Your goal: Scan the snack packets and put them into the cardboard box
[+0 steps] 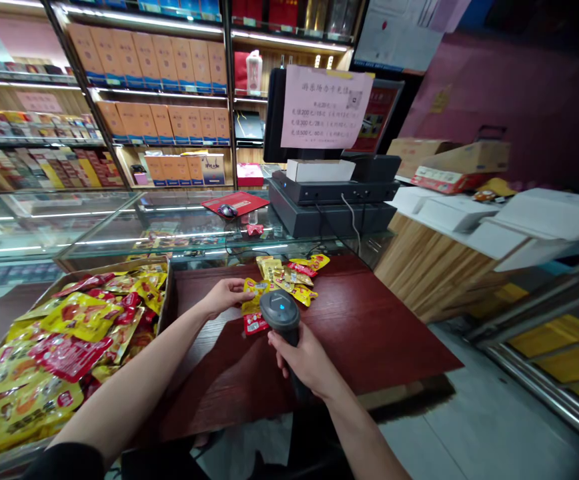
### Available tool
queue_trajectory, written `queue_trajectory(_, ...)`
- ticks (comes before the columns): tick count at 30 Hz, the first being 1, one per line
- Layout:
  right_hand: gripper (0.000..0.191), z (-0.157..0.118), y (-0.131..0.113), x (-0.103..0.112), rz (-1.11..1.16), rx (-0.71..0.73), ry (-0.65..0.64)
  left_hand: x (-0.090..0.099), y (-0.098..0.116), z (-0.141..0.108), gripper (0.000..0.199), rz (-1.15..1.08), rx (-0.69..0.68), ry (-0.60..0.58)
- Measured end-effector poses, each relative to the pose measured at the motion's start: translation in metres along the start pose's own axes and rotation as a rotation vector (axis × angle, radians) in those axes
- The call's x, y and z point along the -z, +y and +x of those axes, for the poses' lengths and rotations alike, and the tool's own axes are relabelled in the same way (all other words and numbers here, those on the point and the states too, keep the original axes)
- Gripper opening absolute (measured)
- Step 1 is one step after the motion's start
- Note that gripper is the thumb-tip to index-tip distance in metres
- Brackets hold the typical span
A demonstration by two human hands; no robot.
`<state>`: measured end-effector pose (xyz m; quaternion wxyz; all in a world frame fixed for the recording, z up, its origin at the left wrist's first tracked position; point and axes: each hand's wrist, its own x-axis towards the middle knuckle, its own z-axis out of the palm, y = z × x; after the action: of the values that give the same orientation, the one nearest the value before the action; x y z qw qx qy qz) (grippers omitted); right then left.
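Observation:
My right hand is wrapped round the handle of a black barcode scanner, which has a small blue light on top. Its head is over the table near several snack packets. Between the fingers of my left hand is the edge of a yellow snack packet, held just left of the scanner. A red packet lies below it, partly behind the scanner. Beyond the scanner is a loose pile of yellow, gold and red packets on the dark red tabletop.
At left stands a cardboard box full of yellow and red packets. Behind the table are a glass counter, a mouse on a red mat, and a cash register with trailing cables. White boxes sit on a wooden cabinet at right.

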<state>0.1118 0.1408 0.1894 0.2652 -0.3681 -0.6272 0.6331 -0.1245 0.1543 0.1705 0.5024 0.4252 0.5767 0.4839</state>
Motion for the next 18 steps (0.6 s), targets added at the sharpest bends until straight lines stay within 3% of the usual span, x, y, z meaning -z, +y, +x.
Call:
queue_trajectory(11,0.033,-0.0002,-0.0011,-0.0014,0.014,0.018,-0.015,-0.0022,0.0003,-0.0022,0.037,0.009,-0.068,-0.089)
queue_trajectory(18,0.042,-0.0033,-0.0038,0.0023,-0.005,0.007,-0.043,0.0029,0.0026,0.0000,0.050,-0.026,-0.088,0.037)
